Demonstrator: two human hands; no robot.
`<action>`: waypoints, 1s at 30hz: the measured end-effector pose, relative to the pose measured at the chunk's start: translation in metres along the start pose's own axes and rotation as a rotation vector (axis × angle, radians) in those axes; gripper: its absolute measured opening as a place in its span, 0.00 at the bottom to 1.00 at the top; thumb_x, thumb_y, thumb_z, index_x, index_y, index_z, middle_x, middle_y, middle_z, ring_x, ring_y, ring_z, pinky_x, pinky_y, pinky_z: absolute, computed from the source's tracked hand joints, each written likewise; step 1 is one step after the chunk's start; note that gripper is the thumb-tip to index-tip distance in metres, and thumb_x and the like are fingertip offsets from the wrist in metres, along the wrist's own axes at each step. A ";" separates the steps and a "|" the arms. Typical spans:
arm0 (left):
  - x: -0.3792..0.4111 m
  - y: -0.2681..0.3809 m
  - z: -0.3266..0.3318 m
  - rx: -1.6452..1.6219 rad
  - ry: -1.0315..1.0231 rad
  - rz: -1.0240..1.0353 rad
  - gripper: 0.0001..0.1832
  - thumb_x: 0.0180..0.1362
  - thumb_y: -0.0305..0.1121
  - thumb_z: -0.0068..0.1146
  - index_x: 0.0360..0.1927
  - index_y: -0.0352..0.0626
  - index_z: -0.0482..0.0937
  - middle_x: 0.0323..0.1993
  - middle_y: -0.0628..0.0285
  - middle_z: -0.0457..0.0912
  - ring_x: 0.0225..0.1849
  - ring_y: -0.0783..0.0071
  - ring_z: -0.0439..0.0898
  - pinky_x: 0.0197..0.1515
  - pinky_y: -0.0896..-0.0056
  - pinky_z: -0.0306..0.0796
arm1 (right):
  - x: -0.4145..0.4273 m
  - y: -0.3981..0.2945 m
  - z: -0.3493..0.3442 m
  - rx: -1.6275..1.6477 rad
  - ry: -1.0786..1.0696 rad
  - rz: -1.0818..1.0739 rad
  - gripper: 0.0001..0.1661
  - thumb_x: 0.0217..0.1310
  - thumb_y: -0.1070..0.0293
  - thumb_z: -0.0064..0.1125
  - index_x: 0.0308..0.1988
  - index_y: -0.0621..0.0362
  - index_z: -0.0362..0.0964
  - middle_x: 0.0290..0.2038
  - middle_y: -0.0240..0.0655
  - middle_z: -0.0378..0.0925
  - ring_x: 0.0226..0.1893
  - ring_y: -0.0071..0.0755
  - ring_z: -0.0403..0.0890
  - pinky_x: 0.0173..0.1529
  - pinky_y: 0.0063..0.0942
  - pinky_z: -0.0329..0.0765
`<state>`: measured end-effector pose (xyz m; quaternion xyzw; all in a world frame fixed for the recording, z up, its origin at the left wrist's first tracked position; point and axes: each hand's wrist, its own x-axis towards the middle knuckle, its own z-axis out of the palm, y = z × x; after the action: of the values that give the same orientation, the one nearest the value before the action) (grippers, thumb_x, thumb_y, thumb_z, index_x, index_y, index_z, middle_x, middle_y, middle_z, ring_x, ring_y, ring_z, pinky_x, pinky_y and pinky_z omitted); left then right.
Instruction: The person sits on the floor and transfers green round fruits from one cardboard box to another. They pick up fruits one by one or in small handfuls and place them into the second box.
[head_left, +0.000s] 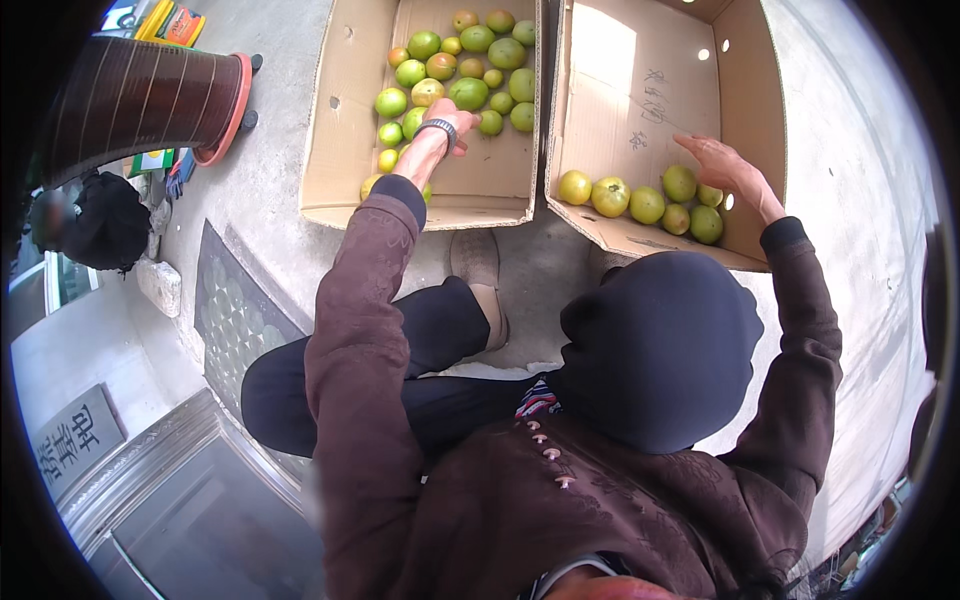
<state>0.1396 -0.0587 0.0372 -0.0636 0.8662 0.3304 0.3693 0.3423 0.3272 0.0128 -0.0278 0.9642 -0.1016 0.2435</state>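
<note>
Two cardboard boxes sit side by side on the floor before me. The left cardboard box (480, 191) holds many green tomatoes (469, 93), some turning orange. My left hand (452, 126), with a dark band on its wrist, reaches low among them; its fingers point right and their undersides are hidden, so I cannot tell whether they hold anything. In the near part of the right cardboard box (600, 105) lie several yellowish-green tomatoes (610, 196). Over these, near the right wall, my right hand (712, 161) has its fingers stretched out, with no tomato seen in its grasp.
My bent knees (660, 352) and a shoe (475, 259) are just behind the boxes. At left stand a large brown jar (150, 97) on a pink wheeled base (229, 112), a black bundle (105, 221), a patterned floor mat (236, 292) and a grey door (217, 510).
</note>
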 end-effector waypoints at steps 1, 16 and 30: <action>0.008 -0.004 0.007 0.008 0.033 -0.074 0.27 0.51 0.35 0.63 0.49 0.24 0.69 0.44 0.39 0.75 0.30 0.52 0.82 0.29 0.62 0.81 | -0.002 -0.010 -0.011 0.049 0.034 -0.007 0.41 0.41 0.85 0.43 0.60 0.55 0.57 0.57 0.47 0.66 0.58 0.45 0.67 0.61 0.34 0.66; 0.013 -0.014 0.004 -0.842 -0.218 -0.078 0.20 0.51 0.20 0.60 0.48 0.30 0.69 0.46 0.45 0.74 0.47 0.55 0.77 0.50 0.48 0.77 | -0.008 -0.101 -0.090 0.323 0.339 -0.182 0.26 0.48 0.73 0.56 0.52 0.59 0.68 0.42 0.43 0.77 0.41 0.43 0.79 0.49 0.35 0.75; -0.148 0.075 -0.009 -0.801 -0.371 0.783 0.27 0.56 0.29 0.59 0.57 0.31 0.63 0.46 0.47 0.75 0.48 0.58 0.79 0.52 0.64 0.75 | -0.015 -0.175 -0.150 0.395 0.758 -0.473 0.23 0.48 0.71 0.59 0.47 0.54 0.69 0.39 0.39 0.74 0.35 0.39 0.77 0.39 0.30 0.76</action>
<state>0.2141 -0.0259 0.1815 0.1853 0.5541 0.7491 0.3122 0.2846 0.1849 0.1859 -0.1606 0.9144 -0.3381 -0.1538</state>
